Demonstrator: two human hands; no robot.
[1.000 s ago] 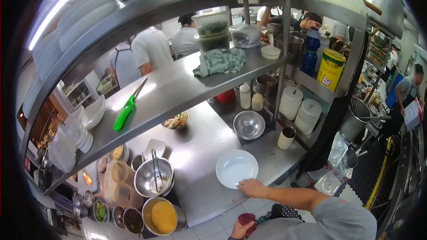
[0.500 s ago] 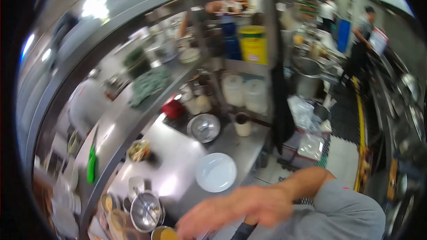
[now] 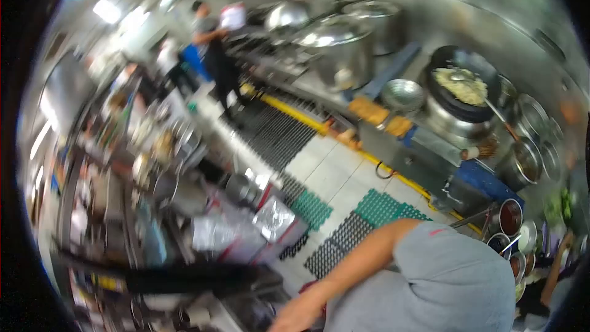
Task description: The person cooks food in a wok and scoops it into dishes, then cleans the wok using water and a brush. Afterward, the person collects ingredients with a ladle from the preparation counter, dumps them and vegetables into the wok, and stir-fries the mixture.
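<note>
My right hand [image 3: 299,313] reaches down to the bottom edge of the head view from a grey sleeve [image 3: 455,258]. Motion smears it and the frame cuts off the fingers, so whether it holds anything is hidden. Just left of it is the end of a steel counter [image 3: 230,316], with a long black object [image 3: 190,278] blurred above. My left hand is out of the picture. Across the aisle, a black wok [image 3: 439,98] holds pale chopped food [image 3: 461,88] with a metal ladle [image 3: 491,107] resting in it.
Large lidded pots [image 3: 338,49] line the stove at the back. Plastic-wrapped boxes [image 3: 246,233] stand on the floor beside green and black mats [image 3: 381,206]. Sauce containers [image 3: 510,216] sit at right, near another person's arm [image 3: 556,270]. A person [image 3: 218,55] stands farther down the aisle.
The view has swung right, from the counter with the white plate to the aisle and stove. My right hand, spread over the counter before, is now lower and partly out of frame.
</note>
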